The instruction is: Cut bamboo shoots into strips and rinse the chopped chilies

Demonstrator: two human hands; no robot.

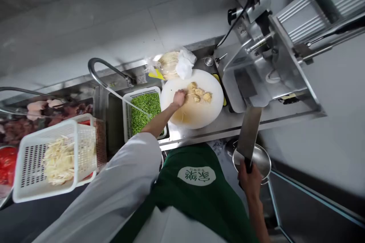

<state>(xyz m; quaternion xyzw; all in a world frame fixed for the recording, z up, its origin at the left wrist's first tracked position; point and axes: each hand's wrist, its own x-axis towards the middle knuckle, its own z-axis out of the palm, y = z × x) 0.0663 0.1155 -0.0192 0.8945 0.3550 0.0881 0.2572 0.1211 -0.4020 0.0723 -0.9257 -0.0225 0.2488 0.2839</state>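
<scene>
My left hand (179,98) reaches out over the round white cutting board (199,115) and closes on the tan mushroom root ends (199,94) heaped at the board's far side. My right hand (249,180) hangs low by my green apron (196,193), gripping the black handle of a broad cleaver (249,132) whose blade points up toward the counter edge. A few pale strands lie on the board near my left wrist.
A white basket of chopped greens (145,110) sits in the sink left of the board, under a curved faucet (99,72). Another white basket of pale mushroom strands (58,157) stands at left. A meat slicer (270,53) fills the right; a steel bowl (261,159) sits below.
</scene>
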